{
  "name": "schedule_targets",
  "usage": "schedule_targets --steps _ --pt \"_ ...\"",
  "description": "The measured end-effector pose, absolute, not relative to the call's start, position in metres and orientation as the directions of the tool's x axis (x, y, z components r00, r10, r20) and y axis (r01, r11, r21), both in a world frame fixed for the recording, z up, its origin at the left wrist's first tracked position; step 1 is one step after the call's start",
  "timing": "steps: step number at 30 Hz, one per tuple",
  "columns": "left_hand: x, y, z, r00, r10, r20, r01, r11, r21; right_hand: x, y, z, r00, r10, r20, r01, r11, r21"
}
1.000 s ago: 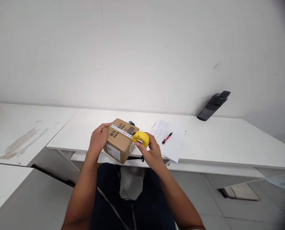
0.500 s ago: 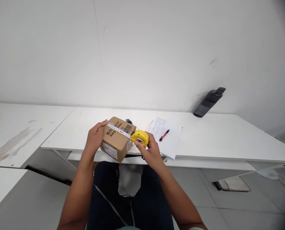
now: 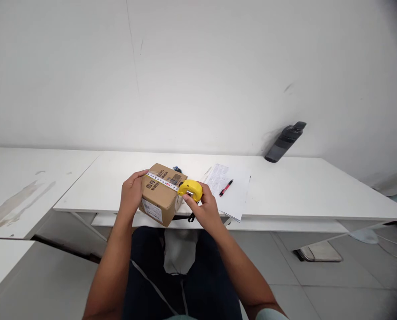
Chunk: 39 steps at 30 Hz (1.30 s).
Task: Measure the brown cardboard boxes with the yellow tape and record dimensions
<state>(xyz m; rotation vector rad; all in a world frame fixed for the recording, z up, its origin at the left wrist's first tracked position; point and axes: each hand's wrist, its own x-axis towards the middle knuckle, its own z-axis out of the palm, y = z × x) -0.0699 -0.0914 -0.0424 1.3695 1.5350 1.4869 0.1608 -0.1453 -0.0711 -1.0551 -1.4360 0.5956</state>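
I'm watching the left hand (image 3: 131, 193) gripping the cardboard box (image 3: 158, 199) along its left side, fingertips lying by the outer end of the steel tape blade (image 3: 161, 180); the thumb is hiding from me, so I'm not able to tell whether it is pinching the blade too. The right hand (image 3: 207, 209) is closing firmly around the yellow tape measure case (image 3: 190, 190), which is sitting by the box's top right edge. The box is lying askew at the near edge of the white desk (image 3: 285, 191), one corner jutting out past it; how much the desk is supporting, I'm not seeing.

I'm judging the step in hand as spanning the box's printed top with the blade, numbers facing up. To my mind, the next move is calling for a steady left end, a flat, straight blade and a clear look at the mark by the right edge. Close to the right hand, a red-and-black pen (image 3: 226, 187) is resting on paper sheets (image 3: 234, 202).
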Motion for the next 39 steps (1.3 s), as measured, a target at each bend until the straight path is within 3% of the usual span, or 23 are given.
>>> schedule_targets --steps 4,8,14,22,27,30,32,35,39 --pt "-0.068 -0.094 -0.045 -0.349 0.893 0.284 0.294 -0.184 0.938 0.146 -0.16 -0.074 0.324 0.731 0.601 0.237 0.552 -0.799" --pt "-0.047 -0.104 -0.043 -0.464 0.761 0.455 0.543 -0.161 0.824 0.127 -0.18 -0.073 0.495 0.594 0.634 0.096 0.688 -0.72" --pt "-0.01 -0.137 -0.044 -0.42 0.798 0.432 0.66 -0.058 0.749 0.119 -0.178 -0.065 0.283 0.74 0.61 -0.016 0.639 -0.769" --pt "-0.022 -0.136 -0.022 -0.204 0.83 0.519 0.798 -0.166 0.58 0.123 -0.158 -0.063 0.195 0.884 0.424 0.073 0.418 -0.905" --pt "-0.041 -0.08 0.014 -0.029 0.917 0.398 0.822 -0.205 0.531 0.116 -0.165 -0.06 0.232 0.885 0.405 0.152 0.378 -0.913" --pt "-0.045 -0.055 0.018 0.027 0.978 0.208 0.885 -0.12 0.45 0.111 -0.166 -0.057 0.236 0.893 0.383 0.181 0.347 -0.92" --pt "-0.047 -0.047 0.012 0.05 0.992 0.117 0.865 -0.102 0.491 0.109 -0.166 -0.055 0.239 0.897 0.372 0.198 0.33 -0.923" --pt "-0.052 -0.043 0.003 0.075 0.988 0.135 0.785 -0.142 0.603 0.107 -0.167 -0.054 0.231 0.901 0.367 0.198 0.326 -0.924" --pt "-0.057 -0.043 -0.004 0.109 0.98 0.164 0.746 -0.19 0.639 0.105 -0.169 -0.053 0.22 0.907 0.36 0.138 0.336 -0.932"
